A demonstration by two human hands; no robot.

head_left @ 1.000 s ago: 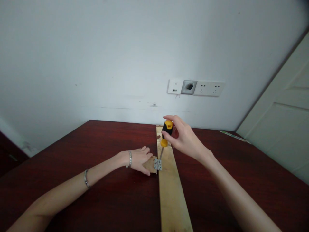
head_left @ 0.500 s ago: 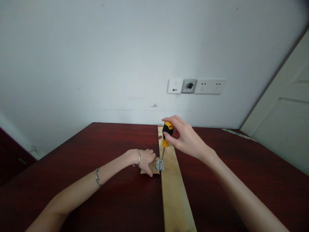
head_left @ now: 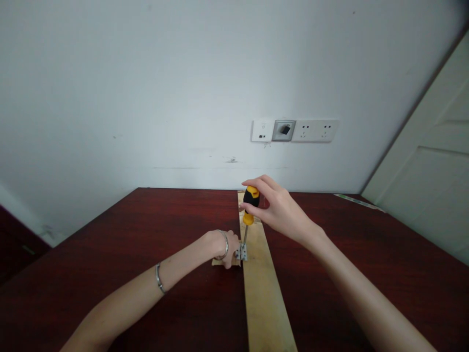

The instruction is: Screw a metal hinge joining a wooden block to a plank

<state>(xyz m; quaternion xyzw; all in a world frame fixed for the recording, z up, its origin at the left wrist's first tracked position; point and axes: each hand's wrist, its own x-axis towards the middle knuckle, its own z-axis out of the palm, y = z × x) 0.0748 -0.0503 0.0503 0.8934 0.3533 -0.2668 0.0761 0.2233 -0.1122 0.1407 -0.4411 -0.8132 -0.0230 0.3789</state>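
A long pale wooden plank [head_left: 266, 303] lies lengthwise on the dark red table [head_left: 146, 234]. A small wooden block [head_left: 220, 262] sits against its left edge, joined by a little metal hinge [head_left: 241, 253]. My left hand [head_left: 224, 247] rests curled on the block, pressing it down beside the hinge. My right hand [head_left: 280, 208] grips the handle of a yellow and black screwdriver [head_left: 249, 205], held upright with its tip on the hinge.
A white wall rises behind the table with a row of sockets [head_left: 294, 130]. A white door [head_left: 428, 186] stands at the right. A thin strip [head_left: 357, 201] lies at the table's far right edge.
My left hand has shifted right and curled tighter over the block, closer to the hinge. My right hand stays on the screwdriver handle, its fingers slightly turned.
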